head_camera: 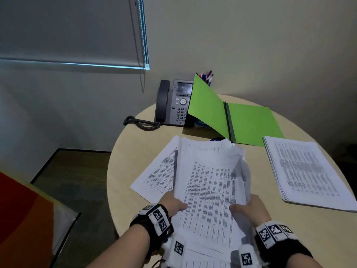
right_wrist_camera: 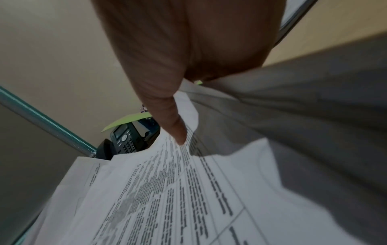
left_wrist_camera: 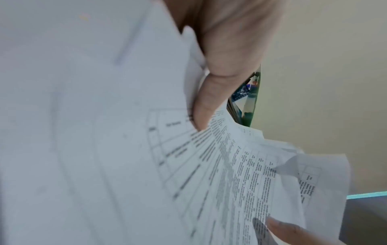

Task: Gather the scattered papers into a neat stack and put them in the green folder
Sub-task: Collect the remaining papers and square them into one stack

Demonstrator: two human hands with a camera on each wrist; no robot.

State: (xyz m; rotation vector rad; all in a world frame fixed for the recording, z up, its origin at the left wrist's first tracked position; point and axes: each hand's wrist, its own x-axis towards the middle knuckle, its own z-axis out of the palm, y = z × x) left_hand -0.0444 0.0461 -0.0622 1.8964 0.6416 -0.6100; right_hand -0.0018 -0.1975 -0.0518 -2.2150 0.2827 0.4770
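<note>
Both hands grip one sheaf of papers [head_camera: 208,182] above the tabletop [head_camera: 125,167]. The left hand [head_camera: 171,205] pinches its near edge at 7 o'clock; the right hand [head_camera: 251,206] pinches it at 5 o'clock. A single sheet [head_camera: 156,175] lies at 9 o'clock, a stack [head_camera: 307,169] at 3 o'clock. The folder [head_camera: 249,122] lies open at 1 o'clock, beside the phone [head_camera: 173,102].

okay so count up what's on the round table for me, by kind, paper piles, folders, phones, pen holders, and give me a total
Paper piles: 3, the bundle gripped by the left hand and right hand, a loose sheet, a separate stack
Green folder: 1
Desk phone: 1
Pen holder: 1
Total: 6
</note>
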